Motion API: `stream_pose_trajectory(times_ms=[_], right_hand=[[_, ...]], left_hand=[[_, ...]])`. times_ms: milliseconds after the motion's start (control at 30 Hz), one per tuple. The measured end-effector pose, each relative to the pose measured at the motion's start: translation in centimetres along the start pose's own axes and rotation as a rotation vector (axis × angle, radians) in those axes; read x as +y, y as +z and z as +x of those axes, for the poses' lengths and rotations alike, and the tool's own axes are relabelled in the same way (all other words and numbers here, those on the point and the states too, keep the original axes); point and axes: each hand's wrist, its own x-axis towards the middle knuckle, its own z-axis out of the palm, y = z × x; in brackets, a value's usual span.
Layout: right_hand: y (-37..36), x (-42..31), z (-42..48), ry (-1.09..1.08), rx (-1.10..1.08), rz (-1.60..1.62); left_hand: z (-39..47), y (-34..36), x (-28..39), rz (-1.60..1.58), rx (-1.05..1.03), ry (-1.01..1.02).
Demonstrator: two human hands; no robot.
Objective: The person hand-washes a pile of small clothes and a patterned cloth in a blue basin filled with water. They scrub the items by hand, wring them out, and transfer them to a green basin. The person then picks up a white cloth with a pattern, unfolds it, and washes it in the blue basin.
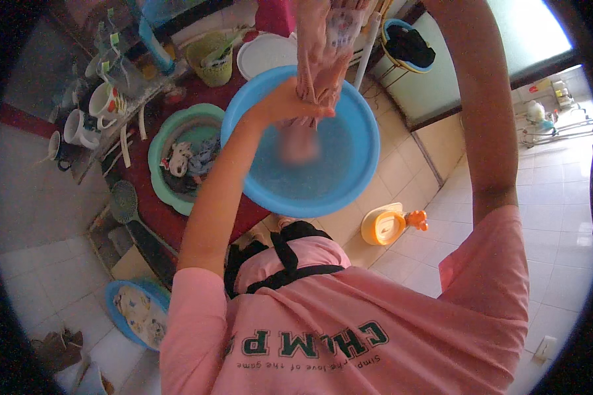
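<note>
My left hand (292, 104) wraps around the hanging part of a wet pink garment (321, 64) and squeezes it together. The cloth has a pale printed patch and runs up past the top edge of the view. Below it stands a round blue plastic basin (237, 177) holding cloudy water (321, 173). A blurred pinkish patch shows in the basin under the hand; what it is cannot be told. My right arm (484, 98) is raised, and its hand is out of view beyond the top edge.
A green scalloped basin (159, 185) with wet clothes stands on the dark red surface (247, 212). Nearby are a green bucket (210, 61), mugs (107, 103) and a slotted spatula (124, 202). An orange child's potty (388, 227) and a blue tub (123, 321) stand on the floor.
</note>
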Motion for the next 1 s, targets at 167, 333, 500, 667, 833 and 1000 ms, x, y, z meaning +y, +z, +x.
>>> stream_pose_trajectory(times_ms=[167,333,500,667,833,1000], right_hand=[[-9.8,2.6,2.9,0.036,-0.283,0.253],[-14.1,9.3,-7.7,0.150,0.007,0.055],[-14.0,16.1,-18.3,0.568,0.257,0.481],[-7.1,23.4,-23.4,0.823,0.514,0.330],[-2.3,23.0,-21.8,0.509,0.273,-0.225],[0.4,20.5,-17.7,0.146,-0.092,-0.170]], left_hand=[[-1.9,-1.2,-5.5,-0.161,-0.004,-0.172],[-5.7,-3.7,-5.7,-0.429,0.453,0.093],[-3.5,-5.0,-0.2,-0.965,0.370,0.304],[-1.3,-5.5,2.1,-1.196,0.195,0.279],[0.7,-6.1,3.0,-1.139,0.063,0.208],[1.5,-3.3,4.9,-1.099,0.218,0.116]])
